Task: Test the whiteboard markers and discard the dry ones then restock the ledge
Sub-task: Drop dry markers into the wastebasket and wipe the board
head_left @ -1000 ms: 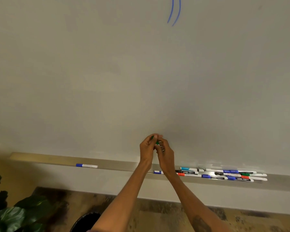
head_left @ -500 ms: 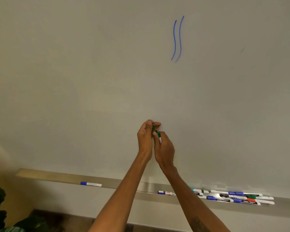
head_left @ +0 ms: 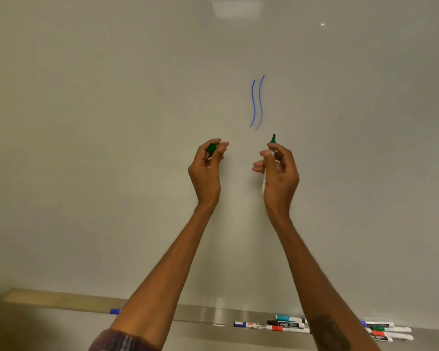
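Green cap [head_left: 211,148] pinched in my left hand [head_left: 205,171], bare-tipped marker [head_left: 273,140] gripped in my right hand [head_left: 279,173], hands apart: a slack pinch could drop that cap.

Labels on the markers [head_left: 285,325] are too blurred to read.

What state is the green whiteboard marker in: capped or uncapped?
Uncapped: the left hand pinches the green plastic cap, apart from the white-barrelled green marker gripped in the right hand, tip bare.
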`<control>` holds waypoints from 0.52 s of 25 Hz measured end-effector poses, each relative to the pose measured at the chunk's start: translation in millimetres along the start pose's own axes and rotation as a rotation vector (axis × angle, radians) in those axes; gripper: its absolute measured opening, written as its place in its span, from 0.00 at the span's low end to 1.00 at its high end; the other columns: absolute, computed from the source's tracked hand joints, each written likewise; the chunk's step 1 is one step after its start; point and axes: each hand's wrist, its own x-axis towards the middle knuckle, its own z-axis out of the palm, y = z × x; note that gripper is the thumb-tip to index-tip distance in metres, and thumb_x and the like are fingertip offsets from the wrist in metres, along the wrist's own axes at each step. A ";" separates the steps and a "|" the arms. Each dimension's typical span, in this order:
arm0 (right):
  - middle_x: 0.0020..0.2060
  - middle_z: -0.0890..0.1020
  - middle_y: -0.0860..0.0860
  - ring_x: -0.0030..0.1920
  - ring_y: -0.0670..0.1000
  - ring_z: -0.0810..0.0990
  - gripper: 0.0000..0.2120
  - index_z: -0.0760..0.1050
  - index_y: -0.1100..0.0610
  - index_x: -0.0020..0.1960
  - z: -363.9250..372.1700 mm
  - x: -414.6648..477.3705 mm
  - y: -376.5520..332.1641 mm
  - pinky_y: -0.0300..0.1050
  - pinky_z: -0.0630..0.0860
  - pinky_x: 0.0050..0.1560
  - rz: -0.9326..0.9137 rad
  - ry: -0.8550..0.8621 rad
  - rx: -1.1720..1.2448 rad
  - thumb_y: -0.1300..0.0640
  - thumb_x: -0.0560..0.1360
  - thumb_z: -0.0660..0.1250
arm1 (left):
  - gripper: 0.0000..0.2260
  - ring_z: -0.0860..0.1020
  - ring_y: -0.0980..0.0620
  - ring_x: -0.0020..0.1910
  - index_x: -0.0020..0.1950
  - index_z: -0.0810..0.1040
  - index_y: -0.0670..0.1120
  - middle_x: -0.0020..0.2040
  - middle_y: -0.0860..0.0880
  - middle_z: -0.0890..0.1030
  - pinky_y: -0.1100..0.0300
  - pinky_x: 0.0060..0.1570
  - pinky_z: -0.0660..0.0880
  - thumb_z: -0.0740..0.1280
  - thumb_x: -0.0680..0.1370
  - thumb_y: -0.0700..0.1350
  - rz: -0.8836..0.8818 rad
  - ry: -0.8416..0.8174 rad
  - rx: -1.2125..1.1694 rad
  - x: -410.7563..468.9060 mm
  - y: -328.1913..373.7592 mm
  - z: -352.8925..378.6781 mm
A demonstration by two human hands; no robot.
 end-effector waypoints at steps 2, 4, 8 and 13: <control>0.48 0.83 0.58 0.44 0.57 0.84 0.09 0.79 0.60 0.57 -0.2 23.7 -14.3 0.52 0.81 0.51 0.030 -0.013 0.127 0.62 0.80 0.62 | 0.09 0.81 0.51 0.59 0.58 0.80 0.42 0.55 0.50 0.85 0.49 0.61 0.77 0.68 0.80 0.43 0.103 -0.009 0.069 15.7 6.9 6.1; 0.51 0.83 0.60 0.52 0.57 0.83 0.13 0.78 0.59 0.61 -3.3 41.2 -24.5 0.50 0.79 0.55 0.081 -0.033 0.244 0.61 0.81 0.59 | 0.11 0.77 0.55 0.65 0.61 0.80 0.42 0.58 0.51 0.83 0.50 0.67 0.73 0.67 0.81 0.44 0.176 -0.019 0.135 31.2 7.6 11.3; 0.54 0.84 0.54 0.57 0.48 0.80 0.14 0.75 0.52 0.63 -7.3 57.8 -29.7 0.46 0.75 0.56 0.104 -0.070 0.303 0.61 0.79 0.65 | 0.15 0.70 0.63 0.70 0.65 0.77 0.38 0.62 0.54 0.81 0.46 0.76 0.61 0.65 0.82 0.45 0.256 -0.055 0.181 59.2 4.4 21.0; 0.46 0.83 0.53 0.47 0.50 0.77 0.14 0.77 0.56 0.59 -0.9 64.9 -23.3 0.49 0.73 0.47 0.068 -0.043 0.208 0.50 0.82 0.57 | 0.16 0.61 0.50 0.78 0.67 0.76 0.39 0.64 0.61 0.77 0.49 0.79 0.53 0.66 0.81 0.44 0.422 -0.130 0.276 80.0 0.9 34.6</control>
